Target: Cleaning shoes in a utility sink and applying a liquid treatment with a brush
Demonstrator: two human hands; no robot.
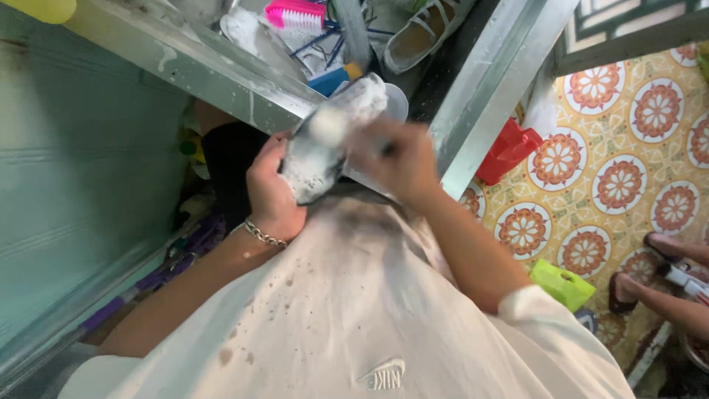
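My left hand (pixel 272 193), with a chain bracelet on the wrist, grips a shoe (pixel 325 144) covered in white foam, with dark patches showing through. The shoe is held up in front of my white shirt, at the near edge of a metal basin (pixel 221 74). My right hand (pixel 402 161) is blurred and pressed against the shoe's right side. Its fingers are closed on a small dark object (pixel 387 148) that I cannot make out.
The basin holds a pink brush (pixel 295 13), a beige sneaker (pixel 425 29) and a blue bottle (pixel 334 78). A teal wall stands at the left. On the patterned tile floor at the right lie a red bag (pixel 509 149), a green bag (pixel 563 284) and another person's feet (pixel 668 245).
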